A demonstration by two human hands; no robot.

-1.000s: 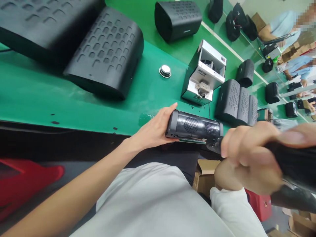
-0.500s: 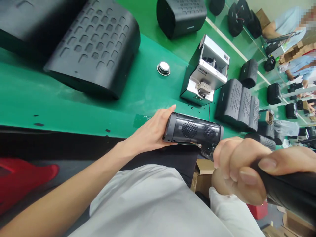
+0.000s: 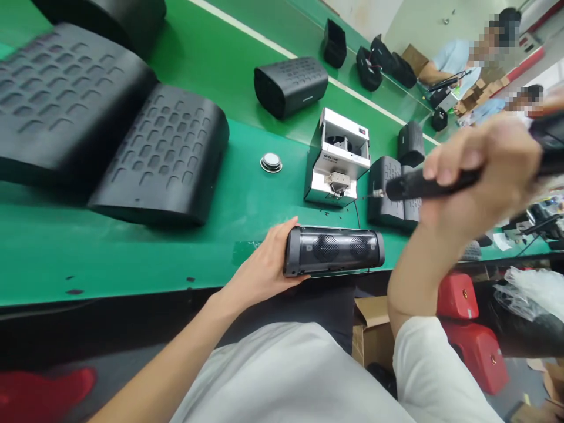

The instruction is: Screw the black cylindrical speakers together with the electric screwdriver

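My left hand [image 3: 264, 261] grips the left end of a black box-shaped speaker [image 3: 341, 249] with two round perforated patches. The speaker lies along the front edge of the green bench [image 3: 145, 258]. Raised at the right, my right hand [image 3: 489, 158] is wrapped round a black electric screwdriver [image 3: 412, 185]. Its bit points left, a little right of a white and silver screw feeder [image 3: 339, 153], apart from the speaker. Motion blurs the hand and the tool's rear. Behind the speaker sits a small round disc [image 3: 271, 162] with a silvery rim.
Large black textured housings [image 3: 165, 153] stand at the left, and another housing [image 3: 291, 85] is farther back. More housings [image 3: 388, 191] are right of the feeder. Below the bench are a cardboard box [image 3: 374, 323] and red stools [image 3: 473, 346]. Co-workers [image 3: 458, 61] sit at the far right.
My right hand has lifted the screwdriver up and away from the speaker, towards the feeder's right side. The left hand keeps its hold on the speaker. The camera view has shifted.
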